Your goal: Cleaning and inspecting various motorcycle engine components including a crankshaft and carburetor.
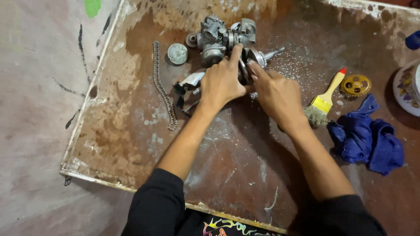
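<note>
A worn, rust-brown board [245,175] dusted with grey metal filings lies on a pale concrete floor and serves as the work surface. Near its far edge, the left hand [222,83] is closed over a round metal part [243,72], its thumb stretched up against the grey carburetor [218,37] just behind; the right hand [275,94] comes in from the other side with fingers together, their tips pressed on the same part, whose short shaft [272,54] sticks out toward the far right. How the part sits under the palms I cannot tell. The part looks oily and heavy on one side, so a slipping grip could likely let it roll into the carburetor or pinch a fingertip between the two. The loose filings are a risk too: they could be dragged into any open bore. A drive chain [162,85] and a round cap [177,53] lie well to the left; a yellow-handled brush [326,99], a gold sprocket [355,85] and a blue rag [366,137] lie to the right, near enough for an elbow to sweep them.
</note>
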